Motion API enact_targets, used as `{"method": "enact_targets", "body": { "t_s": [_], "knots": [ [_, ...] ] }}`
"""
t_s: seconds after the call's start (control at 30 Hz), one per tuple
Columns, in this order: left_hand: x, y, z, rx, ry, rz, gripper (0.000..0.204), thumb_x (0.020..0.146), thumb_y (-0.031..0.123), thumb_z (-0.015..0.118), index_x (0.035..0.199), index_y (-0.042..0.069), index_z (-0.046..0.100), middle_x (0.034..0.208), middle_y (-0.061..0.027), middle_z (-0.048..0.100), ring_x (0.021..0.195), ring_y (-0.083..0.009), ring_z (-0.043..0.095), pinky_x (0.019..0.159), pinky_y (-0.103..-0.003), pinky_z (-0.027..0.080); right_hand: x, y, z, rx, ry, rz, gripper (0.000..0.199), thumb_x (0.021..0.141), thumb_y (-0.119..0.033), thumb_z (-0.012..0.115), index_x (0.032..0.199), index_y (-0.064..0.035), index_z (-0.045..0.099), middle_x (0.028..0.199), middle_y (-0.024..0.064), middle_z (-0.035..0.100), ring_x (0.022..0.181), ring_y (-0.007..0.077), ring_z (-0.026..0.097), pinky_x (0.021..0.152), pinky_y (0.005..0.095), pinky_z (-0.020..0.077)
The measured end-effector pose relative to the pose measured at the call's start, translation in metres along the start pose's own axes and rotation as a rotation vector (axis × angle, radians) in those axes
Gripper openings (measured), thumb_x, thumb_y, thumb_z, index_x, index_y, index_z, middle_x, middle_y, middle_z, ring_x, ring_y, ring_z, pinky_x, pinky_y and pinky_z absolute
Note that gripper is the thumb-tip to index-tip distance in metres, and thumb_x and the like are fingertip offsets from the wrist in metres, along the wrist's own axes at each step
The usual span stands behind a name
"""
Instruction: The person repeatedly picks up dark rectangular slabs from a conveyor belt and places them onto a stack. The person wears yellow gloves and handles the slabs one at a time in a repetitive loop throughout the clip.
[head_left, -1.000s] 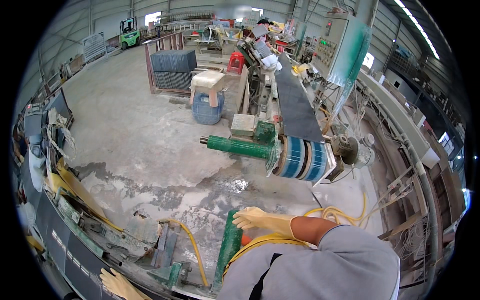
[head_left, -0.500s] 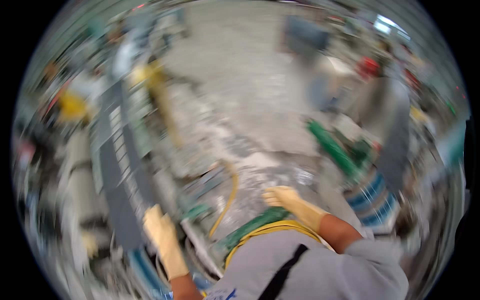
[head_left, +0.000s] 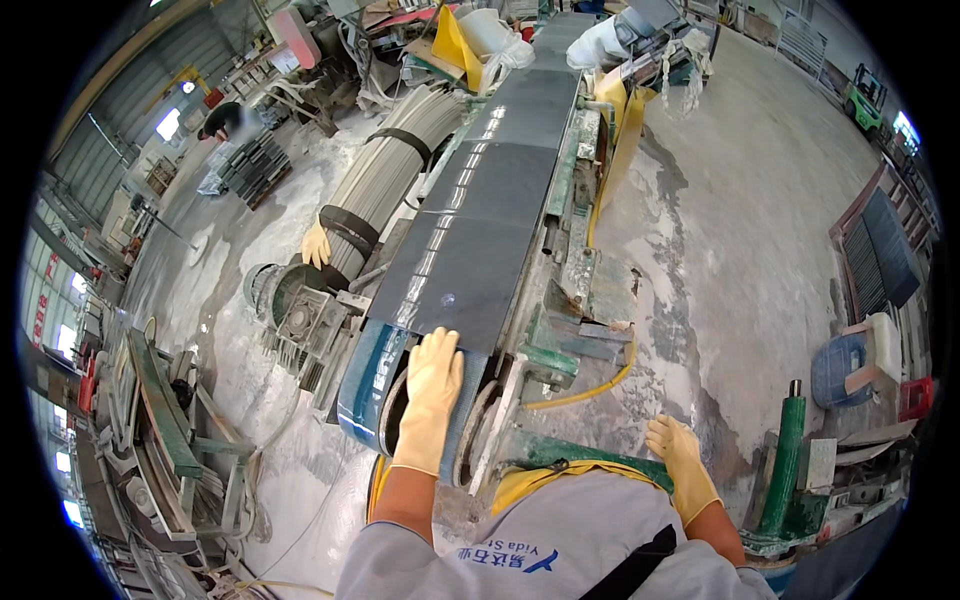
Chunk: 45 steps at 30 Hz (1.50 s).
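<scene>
Both my hands wear cream rubber gloves. My left hand (head_left: 432, 378) is open, its fingers stretched together and lying at the near end of a dark grey stone slab (head_left: 455, 298). This slab is the nearest in a row on a conveyor with a blue belt (head_left: 366, 385). My right hand (head_left: 676, 447) is beside my waist, its fingers curled with nothing visible in them. It is nearest to a green bar (head_left: 600, 455) that crosses in front of my body.
Left of the conveyor lies a strapped grey roller bundle (head_left: 385, 175) with a loose glove (head_left: 315, 246) on it. A yellow hose (head_left: 590, 388) curves off the frame's right side. A green cylinder (head_left: 787, 465) stands at right, below a blue barrel (head_left: 842, 370). A metal rack (head_left: 165, 440) stands at left.
My view has swung left and grown sharp, so the conveyor now lies ahead of me. My left hand has come onto the nearest slab's end. My right hand stays beside my waist.
</scene>
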<state>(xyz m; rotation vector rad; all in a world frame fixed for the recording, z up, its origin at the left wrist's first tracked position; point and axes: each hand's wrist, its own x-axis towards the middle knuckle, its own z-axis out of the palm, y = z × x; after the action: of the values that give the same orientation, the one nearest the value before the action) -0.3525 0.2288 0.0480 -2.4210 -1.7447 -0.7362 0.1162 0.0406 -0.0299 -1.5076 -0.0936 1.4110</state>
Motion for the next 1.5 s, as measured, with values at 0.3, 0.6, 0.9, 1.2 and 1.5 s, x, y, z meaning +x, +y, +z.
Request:
{"method": "enact_targets", "body": {
  "t_s": [0.3, 0.6, 0.9, 1.2, 1.5],
  "knots": [
    [0.025, -0.064, 0.001, 0.105, 0.018, -0.202, 0.045, 0.095, 0.026, 0.064, 0.134, 0.004, 0.058, 0.129, -0.0183, 0.059, 0.12, -0.039, 0.054, 0.101, -0.051, 0.044, 0.012, 0.06, -0.075, 0.202, 0.022, 0.058, 0.042, 0.106, -0.026, 0.051, 0.134, 0.0044, 0.056, 0.125, 0.0212, 0.069, 0.109, 0.0367, 0.068, 0.089, 0.0449, 0.0581],
    [0.042, -0.016, -0.013, 0.231, 0.055, -0.339, 0.03, 0.086, 0.029, 0.067, 0.109, 0.01, 0.058, 0.111, -0.0134, 0.055, 0.104, -0.0336, 0.052, 0.09, -0.047, 0.043, 0.024, 0.033, -0.017, 0.02, 0.015, 0.057, 0.042, 0.105, -0.025, 0.051, 0.134, 0.0049, 0.056, 0.128, 0.0226, 0.068, 0.111, 0.038, 0.067, 0.091, 0.0448, 0.0567],
    [0.029, -0.012, -0.025, 0.113, 0.128, -0.376, 0.044, 0.083, 0.03, 0.072, 0.121, 0.009, 0.059, 0.12, -0.0135, 0.056, 0.115, -0.0323, 0.052, 0.097, -0.044, 0.042, 0.056, 0.061, 0.123, -0.275, -0.254, 0.215, 0.042, 0.105, -0.024, 0.051, 0.134, 0.005, 0.056, 0.127, 0.0229, 0.068, 0.111, 0.0381, 0.067, 0.091, 0.0448, 0.0567],
    [-0.022, 0.03, -0.055, 0.109, -0.342, -0.418, 0.066, 0.094, 0.034, 0.067, 0.15, 0.005, 0.048, 0.159, -0.0161, 0.043, 0.147, -0.0318, 0.038, 0.123, -0.043, 0.027, 0.05, 0.116, 0.176, -0.493, -0.503, 0.373, 0.042, 0.104, -0.024, 0.052, 0.134, 0.0051, 0.056, 0.127, 0.0232, 0.068, 0.11, 0.0382, 0.067, 0.091, 0.0449, 0.0566],
    [-0.014, 0.021, -0.033, 0.256, -0.558, -0.411, 0.067, 0.1, 0.042, 0.059, 0.155, 0.007, 0.044, 0.164, -0.0129, 0.039, 0.148, -0.0275, 0.038, 0.122, -0.043, 0.026, 0.049, 0.123, 0.176, -0.538, -0.539, 0.397, 0.042, 0.104, -0.024, 0.052, 0.134, 0.0053, 0.056, 0.126, 0.0234, 0.068, 0.109, 0.0384, 0.067, 0.091, 0.0449, 0.0566]
  ]
}}
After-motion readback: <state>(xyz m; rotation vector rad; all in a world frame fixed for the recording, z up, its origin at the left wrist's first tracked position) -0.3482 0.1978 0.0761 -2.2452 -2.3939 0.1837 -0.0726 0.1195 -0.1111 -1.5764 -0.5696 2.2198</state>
